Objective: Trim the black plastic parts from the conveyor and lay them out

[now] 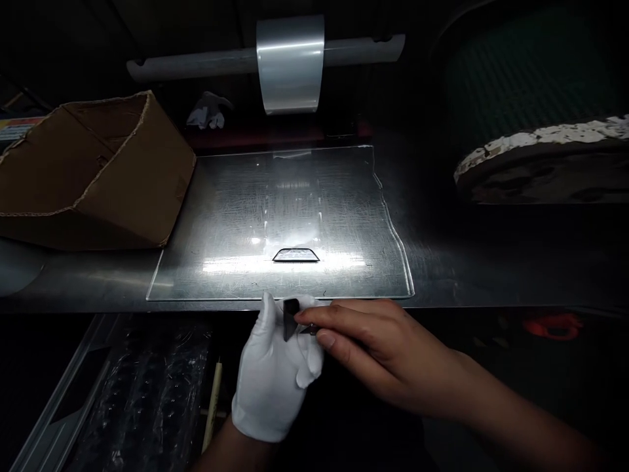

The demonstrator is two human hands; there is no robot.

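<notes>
My left hand (pixel 275 377), in a white glove, is closed around a small dark flat piece (pixel 289 320) just off the bench's front edge. From the right, my bare right hand (pixel 376 344) reaches in; its index fingertip touches or nearly touches that piece. Between its thumb and index finger is a small dark pointed tool (pixel 308 330), mostly hidden by the fingers. Beyond both hands, a trapezoid piece with a black edge (pixel 295 255) lies on a clear plate (pixel 344 216).
A wide roll of clear film (pixel 291 65) hangs on a bar (pixel 196 64) at the back. An open cardboard box (pixel 132 177) stands left, a large dark drum-like object (pixel 535 98) right. Clear plastic trays (pixel 142 400) lie lower left, beside a thin yellowish stick (pixel 213 403).
</notes>
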